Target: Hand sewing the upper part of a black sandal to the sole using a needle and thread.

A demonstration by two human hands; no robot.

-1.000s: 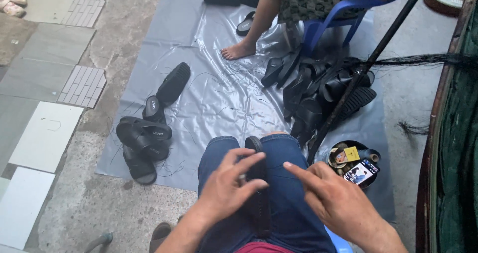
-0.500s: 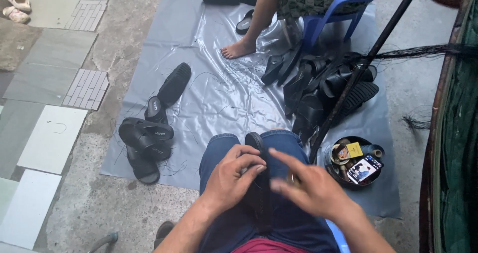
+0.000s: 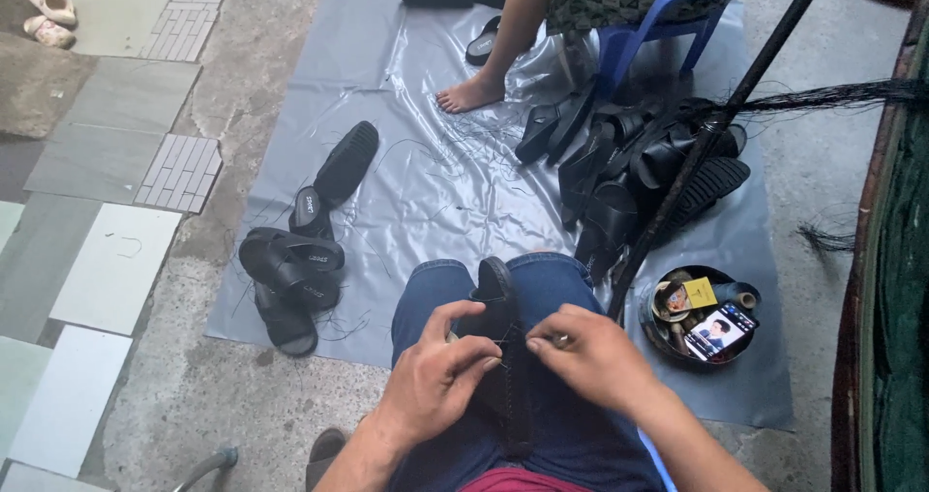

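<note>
Both hands (image 3: 513, 357) pinching black sandal (image 3: 503, 357), lengthwise along lap

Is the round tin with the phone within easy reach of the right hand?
Probably yes: the right hand is on the black sandal, the round tin lies just beside it, nothing between.

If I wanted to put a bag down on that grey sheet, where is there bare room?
The grey sheet is bare in its middle, between the four sandals on one side and the big sandal pile on the other, apart from loose threads. The far stretch beside the seated person's foot is free too. Around the round tray it is crowded.
</note>
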